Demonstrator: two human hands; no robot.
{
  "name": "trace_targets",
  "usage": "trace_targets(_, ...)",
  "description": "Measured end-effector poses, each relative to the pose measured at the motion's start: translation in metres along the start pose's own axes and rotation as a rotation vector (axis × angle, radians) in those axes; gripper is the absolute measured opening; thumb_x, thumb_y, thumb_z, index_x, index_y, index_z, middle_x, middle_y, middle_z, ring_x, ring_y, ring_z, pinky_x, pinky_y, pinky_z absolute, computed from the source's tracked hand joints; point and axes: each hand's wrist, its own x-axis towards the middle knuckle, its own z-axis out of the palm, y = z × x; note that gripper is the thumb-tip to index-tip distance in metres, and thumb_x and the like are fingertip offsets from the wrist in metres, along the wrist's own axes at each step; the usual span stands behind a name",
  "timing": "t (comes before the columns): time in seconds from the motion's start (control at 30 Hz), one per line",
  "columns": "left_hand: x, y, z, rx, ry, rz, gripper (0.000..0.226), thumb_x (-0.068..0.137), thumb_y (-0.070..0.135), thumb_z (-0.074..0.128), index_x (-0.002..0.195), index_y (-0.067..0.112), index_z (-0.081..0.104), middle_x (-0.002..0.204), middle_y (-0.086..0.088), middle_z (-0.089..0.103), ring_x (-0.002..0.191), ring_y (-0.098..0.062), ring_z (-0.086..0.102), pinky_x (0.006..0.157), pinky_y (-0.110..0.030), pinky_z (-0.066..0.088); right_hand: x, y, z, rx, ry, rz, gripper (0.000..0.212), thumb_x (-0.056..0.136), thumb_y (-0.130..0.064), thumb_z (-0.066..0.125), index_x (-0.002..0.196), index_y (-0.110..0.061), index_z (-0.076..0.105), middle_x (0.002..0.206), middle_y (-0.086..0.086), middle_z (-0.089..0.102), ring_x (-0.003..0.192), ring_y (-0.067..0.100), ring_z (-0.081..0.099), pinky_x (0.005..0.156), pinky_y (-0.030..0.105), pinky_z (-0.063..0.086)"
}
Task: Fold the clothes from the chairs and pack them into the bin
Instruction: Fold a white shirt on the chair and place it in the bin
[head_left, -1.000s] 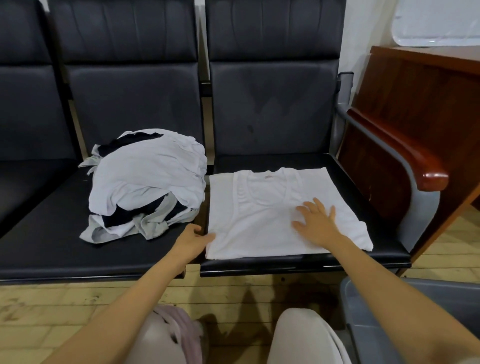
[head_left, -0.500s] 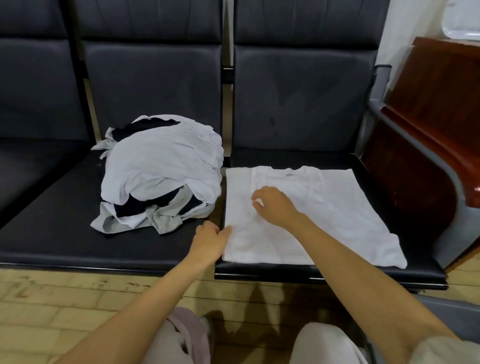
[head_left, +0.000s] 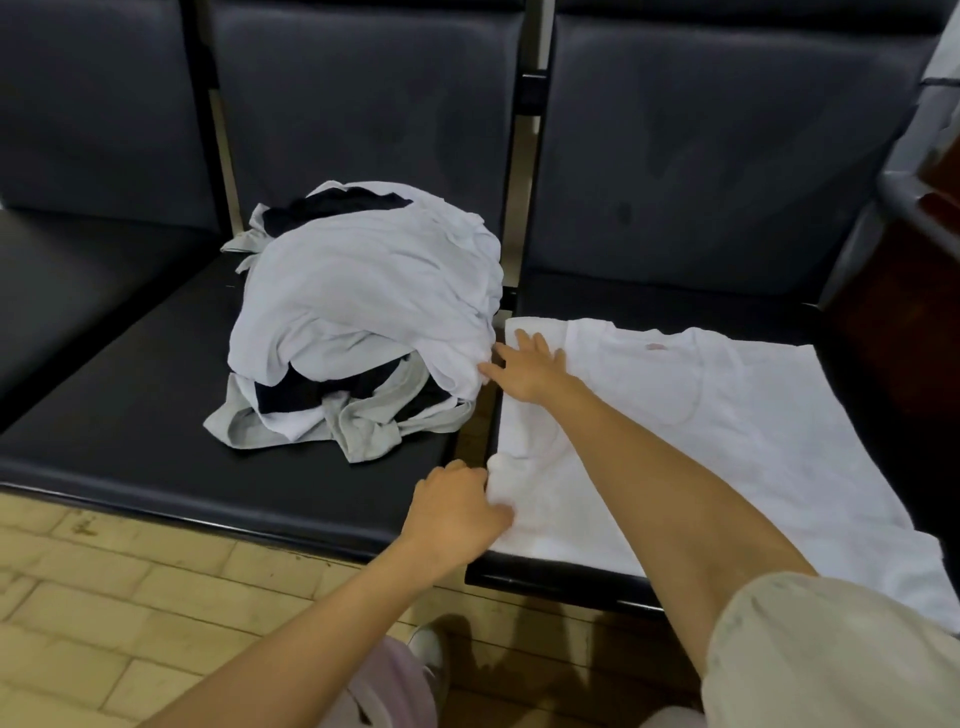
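A white tank top (head_left: 727, 431) lies flat on the right black seat (head_left: 665, 296), neck toward the backrest. My left hand (head_left: 457, 512) grips its near left corner, which is bunched up at the seat's front edge. My right hand (head_left: 527, 366) lies with fingers spread on the far left corner of the top, its fingertips at the edge of the clothes pile. That pile of white, grey and black clothes (head_left: 363, 322) sits heaped on the middle seat (head_left: 130, 415). The bin is out of view.
A row of black padded chairs runs across the view, with a narrow gap (head_left: 480, 426) between the two seats. A wooden cabinet (head_left: 914, 312) and a grey armrest frame (head_left: 904, 192) stand at the right edge. Pale wooden floor (head_left: 104, 597) lies in front.
My right hand slid from the right side of the top across to its far left corner. My left hand stayed on the near left corner. The view shifted left and closer.
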Motion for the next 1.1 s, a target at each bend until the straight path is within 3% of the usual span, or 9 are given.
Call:
trace_targets(0.13,-0.007,0.005,-0.007,-0.100,0.173,0.077,0.010,0.089,0.026,0.055,0.088,0.017,0.051,0.083,0.001,0.059,0.084,-0.024,0.059,0.083,-0.039,0.046,0.004,0.005,0.002,0.055,0.068,-0.005,0.057,0.105,-0.037,0.024,0.154,-0.014,0.009,0.162,0.006,0.002,0.148,0.025,0.001,0.119,0.040,0.004)
trace_targets(0.33,-0.019,0.035,-0.008,-0.571,0.284,0.183,0.018,0.082,0.008,0.060,0.089,0.020,0.049,0.080,0.000,0.057,0.068,-0.010,0.053,0.058,-0.019,0.041,-0.026,0.026,-0.037,0.771,0.356,-0.118,0.039,0.101,-0.009,0.039,0.139,-0.010,0.047,0.145,0.006,0.043,0.133,0.021,0.041,0.105,0.021,0.028)
trace_targets(0.4,-0.020,0.047,0.002,-0.574,0.216,0.312,0.022,0.080,0.003,0.062,0.089,0.020,0.051,0.079,0.002,0.055,0.065,-0.004,0.049,0.059,-0.017,0.042,-0.039,0.049,-0.047,0.721,0.453,-0.059,0.039,0.102,-0.012,0.040,0.140,-0.005,0.045,0.147,0.008,0.042,0.135,0.022,0.039,0.106,0.021,0.026)
trace_targets(0.5,-0.015,0.061,0.024,-0.385,0.063,0.405,0.022,0.081,0.007,0.063,0.094,0.021,0.052,0.083,0.009,0.050,0.069,-0.005,0.047,0.066,-0.025,0.043,-0.050,0.088,-0.048,0.487,0.360,0.097,0.046,0.103,-0.026,0.038,0.143,-0.003,0.036,0.151,0.010,0.033,0.140,0.025,0.028,0.109,0.030,0.022)
trace_targets(0.6,-0.012,0.073,0.040,-0.214,-0.116,0.413,0.035,0.085,0.028,0.068,0.115,0.025,0.051,0.104,0.010,0.051,0.093,-0.006,0.051,0.085,-0.022,0.046,-0.052,0.119,-0.040,0.269,0.174,0.169,0.055,0.102,-0.040,0.036,0.148,-0.012,0.027,0.157,0.007,0.018,0.146,0.028,0.010,0.115,0.044,0.020)
trace_targets(0.7,-0.013,0.085,0.049,-0.163,-0.176,0.409,0.046,0.084,0.047,0.066,0.123,0.026,0.052,0.115,0.012,0.050,0.106,-0.007,0.049,0.093,-0.023,0.044,-0.058,0.145,-0.032,0.225,0.180,0.206,0.059,0.101,-0.042,0.037,0.153,-0.020,0.018,0.161,0.003,0.003,0.148,0.026,-0.003,0.119,0.044,0.009)
trace_targets(0.8,-0.018,0.099,0.056,-0.130,-0.127,0.463,0.042,0.089,0.051,0.057,0.122,0.025,0.054,0.112,0.010,0.054,0.102,-0.007,0.052,0.090,-0.024,0.046,-0.074,0.175,-0.031,0.139,0.249,0.209,0.054,0.101,-0.038,0.040,0.150,-0.024,0.025,0.161,0.005,0.007,0.148,0.025,-0.004,0.120,0.042,0.007)
trace_targets(0.97,-0.017,0.126,0.087,-0.017,0.037,0.722,0.026,0.099,0.030,0.048,0.117,0.016,0.061,0.112,0.002,0.057,0.102,-0.013,0.050,0.087,-0.020,0.035,-0.107,0.241,-0.034,0.082,0.254,0.379,0.051,0.099,-0.036,0.045,0.146,-0.023,0.034,0.158,0.008,0.018,0.147,0.027,0.004,0.119,0.043,0.012)
trace_targets(1.1,-0.008,0.151,0.126,0.024,0.083,0.871,0.029,0.093,0.025,0.057,0.116,0.010,0.064,0.112,-0.007,0.059,0.101,-0.024,0.051,0.088,-0.033,0.038,-0.127,0.281,-0.041,0.166,0.256,0.489,0.061,0.096,-0.039,0.053,0.150,-0.026,0.028,0.159,0.009,0.012,0.147,0.031,0.002,0.118,0.045,0.013)
